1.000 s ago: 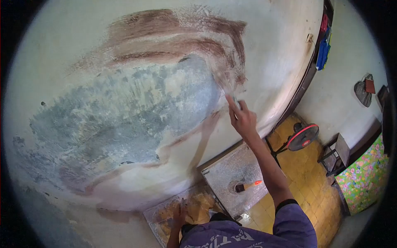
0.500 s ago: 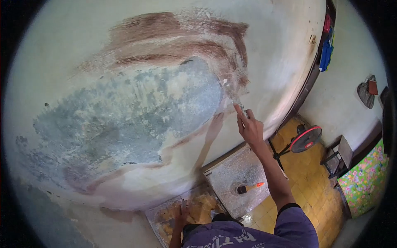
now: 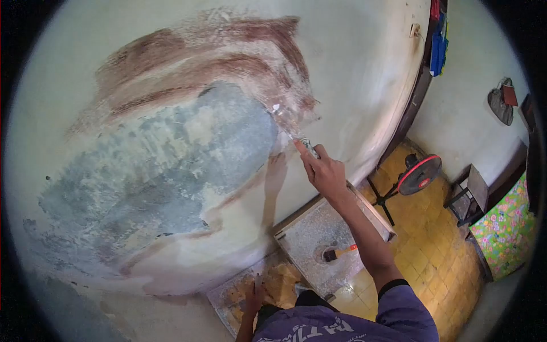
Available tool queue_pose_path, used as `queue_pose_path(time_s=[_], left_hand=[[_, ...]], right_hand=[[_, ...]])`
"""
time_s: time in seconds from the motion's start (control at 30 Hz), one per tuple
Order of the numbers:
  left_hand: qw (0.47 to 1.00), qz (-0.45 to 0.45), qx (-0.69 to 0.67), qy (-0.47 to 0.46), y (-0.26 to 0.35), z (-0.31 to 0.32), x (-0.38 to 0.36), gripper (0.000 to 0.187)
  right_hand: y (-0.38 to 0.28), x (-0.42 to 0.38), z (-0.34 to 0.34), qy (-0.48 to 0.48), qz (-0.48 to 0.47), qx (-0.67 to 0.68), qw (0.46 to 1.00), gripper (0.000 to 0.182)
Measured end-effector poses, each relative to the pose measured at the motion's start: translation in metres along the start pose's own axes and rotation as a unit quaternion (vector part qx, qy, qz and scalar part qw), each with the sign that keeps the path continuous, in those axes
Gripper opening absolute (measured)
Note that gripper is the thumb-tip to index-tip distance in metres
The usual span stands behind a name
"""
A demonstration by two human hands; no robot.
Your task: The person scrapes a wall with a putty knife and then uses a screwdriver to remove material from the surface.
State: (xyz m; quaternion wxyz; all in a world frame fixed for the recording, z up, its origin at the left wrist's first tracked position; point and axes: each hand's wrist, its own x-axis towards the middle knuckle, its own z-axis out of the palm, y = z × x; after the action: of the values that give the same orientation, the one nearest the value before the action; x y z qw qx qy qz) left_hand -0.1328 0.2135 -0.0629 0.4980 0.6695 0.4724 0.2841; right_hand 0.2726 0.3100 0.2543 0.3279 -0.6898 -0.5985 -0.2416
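My right hand (image 3: 326,172) is wrapped round the handle of a scraper (image 3: 307,146), whose blade lies against the wall (image 3: 364,74) at the right edge of a grey-blue patch (image 3: 228,131). Reddish-brown smears (image 3: 245,62) curve above and right of this patch. A small white fleck shows near the blade. Low in the view, my left hand (image 3: 254,293) is near my body, over a stained board (image 3: 228,296); its fingers are small and dim, and whether they hold anything is unclear.
A brush (image 3: 339,253) lies on a dusty grey board (image 3: 296,239) below my right arm. Farther right are a fan (image 3: 419,175) on the yellow tiled floor (image 3: 421,239), a small dark stool (image 3: 470,191) and a green flowered cloth (image 3: 501,233).
The view has shifted, so the wall patch appears farther left. My right hand, with the scraper, appears lower and to the left, still beside the patch's right edge.
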Motion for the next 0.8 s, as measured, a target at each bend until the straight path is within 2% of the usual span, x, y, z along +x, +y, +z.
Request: queue_pose_path(time_s=[0.03, 0.1, 0.2, 0.3, 0.37, 0.4, 0.5, 0.6, 0.7, 0.73, 0.8], left_hand=[[0.999, -0.036, -0.041, -0.002, -0.005, 0.003, -0.002, 0.034], [0.999, 0.004, 0.039, -0.021, -0.01, 0.003, -0.01, 0.033], [0.995, 0.063, 0.077, 0.01, 0.007, 0.005, -0.004, 0.033], [1.0, 0.013, 0.025, 0.001, 0.014, 0.008, -0.011, 0.033], [0.998, -0.043, -0.025, -0.029, 0.009, 0.001, -0.002, 0.033], [0.998, -0.034, -0.051, -0.012, 0.013, 0.0, 0.0, 0.032], [0.995, -0.08, 0.014, -0.055, 0.031, -0.015, -0.001, 0.032], [0.999, -0.022, -0.032, -0.03, 0.016, -0.029, 0.001, 0.032], [0.995, -0.081, -0.054, -0.033, 0.007, -0.051, 0.005, 0.035], [0.995, -0.066, -0.059, -0.04, -0.007, -0.057, 0.011, 0.035], [0.995, -0.041, -0.069, -0.053, -0.035, -0.07, 0.017, 0.037]], right_hand=[[0.004, -0.008, 0.003, -0.008, 0.015, 0.014, 1.0, 0.058], [0.006, -0.023, 0.017, -0.013, 0.046, 0.048, 0.998, 0.055], [-0.008, -0.038, 0.019, -0.011, 0.081, 0.088, 0.993, 0.051], [-0.028, -0.009, 0.002, 0.001, 0.126, 0.2, 0.972, 0.051], [-0.032, -0.003, 0.0, 0.004, 0.151, 0.225, 0.963, 0.05], [-0.035, -0.001, -0.002, 0.004, 0.159, 0.234, 0.959, 0.05], [-0.061, -0.013, 0.015, 0.042, 0.188, 0.292, 0.937, 0.05], [-0.073, 0.004, 0.018, 0.093, 0.209, 0.269, 0.935, 0.046], [-0.081, 0.021, -0.003, 0.05, 0.271, 0.277, 0.921, 0.042], [-0.079, 0.016, 0.007, 0.102, 0.224, 0.28, 0.928, 0.042], [-0.087, 0.005, 0.015, 0.116, 0.187, 0.268, 0.938, 0.043]])
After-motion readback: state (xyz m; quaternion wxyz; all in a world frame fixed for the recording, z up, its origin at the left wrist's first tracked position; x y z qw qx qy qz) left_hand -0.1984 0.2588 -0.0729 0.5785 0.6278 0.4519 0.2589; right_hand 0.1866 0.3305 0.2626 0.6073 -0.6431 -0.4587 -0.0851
